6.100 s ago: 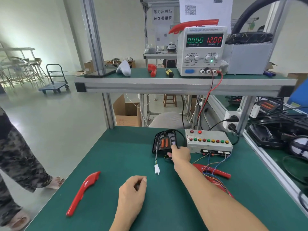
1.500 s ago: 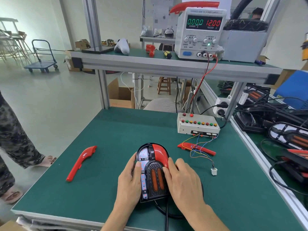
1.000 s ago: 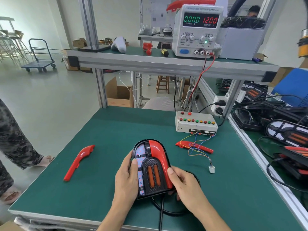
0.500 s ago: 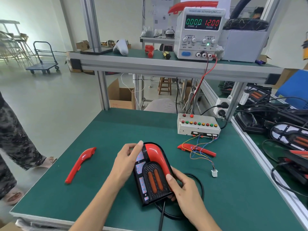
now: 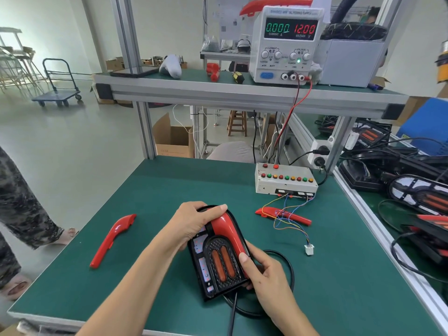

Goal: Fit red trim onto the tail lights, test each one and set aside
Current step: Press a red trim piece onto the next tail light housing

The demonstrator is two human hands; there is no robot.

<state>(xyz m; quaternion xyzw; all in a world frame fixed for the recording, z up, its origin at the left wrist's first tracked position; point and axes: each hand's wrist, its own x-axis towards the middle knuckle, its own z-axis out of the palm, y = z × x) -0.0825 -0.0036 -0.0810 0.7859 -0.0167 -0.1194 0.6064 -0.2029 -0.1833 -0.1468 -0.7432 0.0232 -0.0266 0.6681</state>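
Tail light (image 5: 218, 260) near bench (image 5: 157, 185) front edge; left hand (image 5: 194, 223) curled over top, right hand (image 5: 265, 275) gripping right side. Loose red trim (image 5: 112, 240) toward left edge; button box (image 5: 286, 181) and white connector (image 5: 309, 249) behind, apart.

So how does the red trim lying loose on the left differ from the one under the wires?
The left trim lies bare on the mat, well clear of everything; the right trim lies under the tester's coloured wires. The left one runs nearly toward the person, broad end away; the right one lies crosswise, broad end left. Both are glossy red, unfitted and untouched.
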